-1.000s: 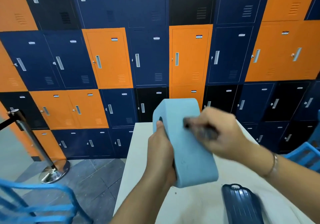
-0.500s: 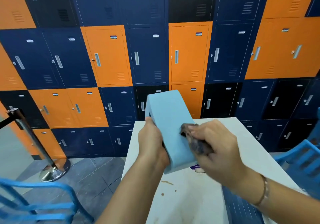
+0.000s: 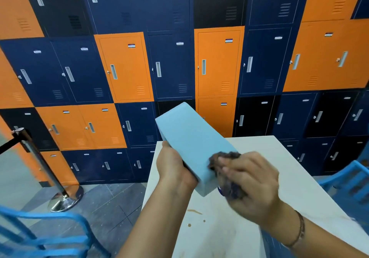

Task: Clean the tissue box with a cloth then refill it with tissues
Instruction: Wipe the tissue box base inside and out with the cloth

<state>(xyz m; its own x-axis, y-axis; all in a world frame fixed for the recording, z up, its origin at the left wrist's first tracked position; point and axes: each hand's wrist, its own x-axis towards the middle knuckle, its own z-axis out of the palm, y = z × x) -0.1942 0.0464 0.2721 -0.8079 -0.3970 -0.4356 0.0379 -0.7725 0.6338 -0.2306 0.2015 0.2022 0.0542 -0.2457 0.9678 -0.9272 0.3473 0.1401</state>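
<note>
Mid-clean, by the look. Right hand [image 3: 249, 179] bunched round dark crumpled cloth [image 3: 223, 157], pressed vs. near end of light-blue rectangular tissue box [image 3: 189, 136]. Left hand [image 3: 173, 167] gripping box's side, held tilted above pale desk [image 3: 269, 148]. Refill not begun; no tissues visible.

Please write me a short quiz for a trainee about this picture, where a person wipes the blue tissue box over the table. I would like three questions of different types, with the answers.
1. True or false: the tissue box lies flat on the table.
2. What does the left hand do? A) grips the box B) lies flat on the table C) hangs idle
3. Fill in: the right hand presses a dark ___ against the box.

Key:
1. False: it is held tilted above the table.
2. A
3. cloth
</note>
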